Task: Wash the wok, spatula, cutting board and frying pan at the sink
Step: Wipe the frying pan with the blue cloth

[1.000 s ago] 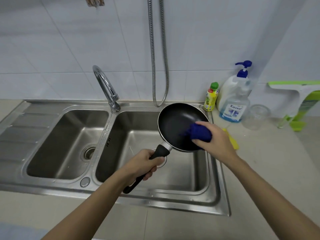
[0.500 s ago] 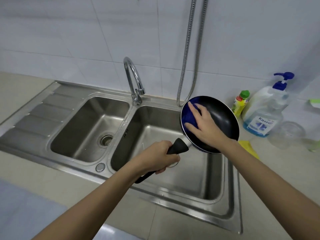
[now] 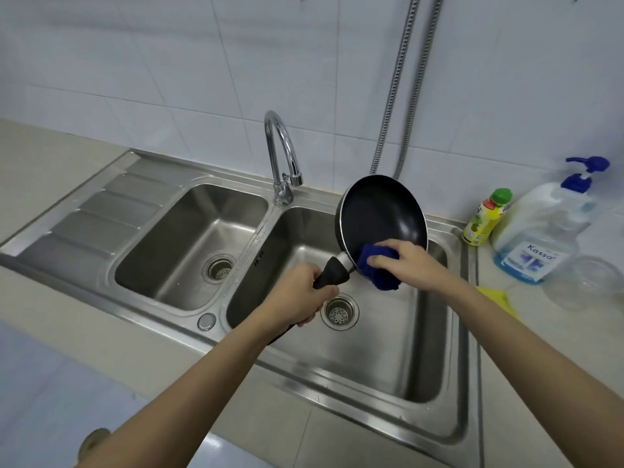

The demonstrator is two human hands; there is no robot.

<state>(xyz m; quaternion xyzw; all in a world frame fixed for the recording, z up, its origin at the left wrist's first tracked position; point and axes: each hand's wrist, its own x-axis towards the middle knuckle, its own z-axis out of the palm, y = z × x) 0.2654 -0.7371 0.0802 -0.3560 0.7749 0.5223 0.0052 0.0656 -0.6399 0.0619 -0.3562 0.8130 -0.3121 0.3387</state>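
Note:
A black frying pan (image 3: 381,214) is held tilted above the right basin of the steel double sink (image 3: 462,413), its inside facing me. My left hand (image 3: 297,298) grips its black handle. My right hand (image 3: 408,261) presses a blue cloth (image 3: 380,268) against the pan's lower rim, close to where the handle joins. The wok, spatula and cutting board are not in view.
A chrome tap (image 3: 280,157) stands between the two basins with no water running. A metal hose (image 3: 401,82) hangs on the tiled wall. On the right counter are a green-capped bottle (image 3: 486,217), a pump dispenser (image 3: 547,231), a clear glass bowl (image 3: 591,282) and a yellow cloth (image 3: 496,297).
My right hand has slid the blue cloth from the pan's upper left inside down to the lower rim by the handle. The pan now tilts more upright.

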